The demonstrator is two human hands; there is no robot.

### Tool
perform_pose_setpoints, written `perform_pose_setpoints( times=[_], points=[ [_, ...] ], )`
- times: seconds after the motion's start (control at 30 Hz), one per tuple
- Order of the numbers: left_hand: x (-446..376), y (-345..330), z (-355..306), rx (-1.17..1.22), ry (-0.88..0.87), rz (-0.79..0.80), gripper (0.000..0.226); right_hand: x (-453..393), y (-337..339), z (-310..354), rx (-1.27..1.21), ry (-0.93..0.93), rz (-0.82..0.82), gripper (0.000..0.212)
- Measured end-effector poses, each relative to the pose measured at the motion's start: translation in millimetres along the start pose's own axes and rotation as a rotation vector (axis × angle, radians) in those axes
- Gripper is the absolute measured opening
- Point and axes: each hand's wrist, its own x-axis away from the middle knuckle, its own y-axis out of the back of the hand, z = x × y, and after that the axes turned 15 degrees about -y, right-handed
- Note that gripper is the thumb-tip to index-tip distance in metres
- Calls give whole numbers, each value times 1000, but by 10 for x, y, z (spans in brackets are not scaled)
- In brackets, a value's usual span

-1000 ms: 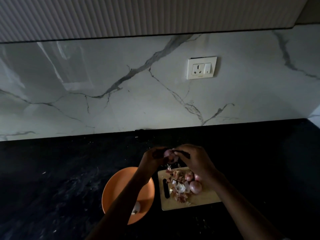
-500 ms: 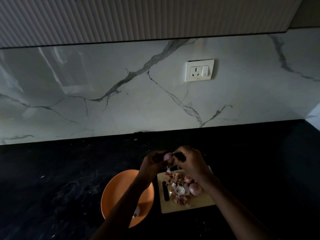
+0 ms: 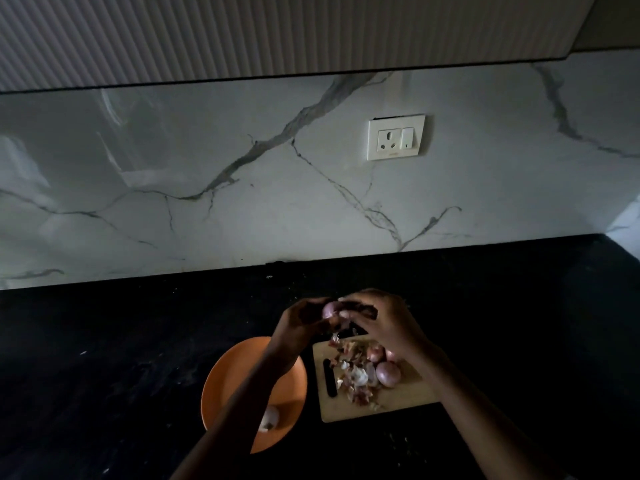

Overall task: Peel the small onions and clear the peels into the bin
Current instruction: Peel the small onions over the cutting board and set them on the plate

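My left hand grips a small pinkish onion above the far edge of a wooden cutting board. My right hand meets it from the right, fingers curled and pinching at the onion's skin. A dark shape lies in that hand, too dim to identify. A bit of peel hangs under the onion. On the board lie a pile of peels and unpeeled onions. An orange plate, left of the board, carries one pale peeled onion.
The counter is black and dimly lit. A white marble backsplash with a wall socket rises behind it, under ribbed cabinets. No bin is in view.
Both hands have stayed together on the same onion above the board, working its skin. The board, plate and peels have not moved.
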Motion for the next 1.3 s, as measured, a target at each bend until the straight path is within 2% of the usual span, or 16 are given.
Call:
perform_pose_setpoints(
  times=[0.2,0.4,0.57,0.73,0.87,0.97,1.13,1.3],
  points=[
    [-45,29,-9,-5,22,9,47,16,42,-53,-121,-35,27,27],
    [-46,11,50,-34,11,15,32,61,-8,-83,-15,30,-69,16],
    [-53,-57,81,-44,23,-10,41,125,-95,-83,140,8,-160,13],
    [-23,-160,59,7,40,-64,25,100,-133,-90,205,3,-166,14],
    [-18,-216,62,35,28,-105,32,76,-168,-95,256,5,-218,14],
    [-22,-213,90,31,38,-105,40,39,-144,-96,214,-34,-264,12],
    [-26,-180,90,85,46,-126,44,19,-80,-24,80,8,-322,9],
    [-34,-133,42,160,53,-64,52,-2,-101,-170,-112,-332,-386,12]
  ],
)
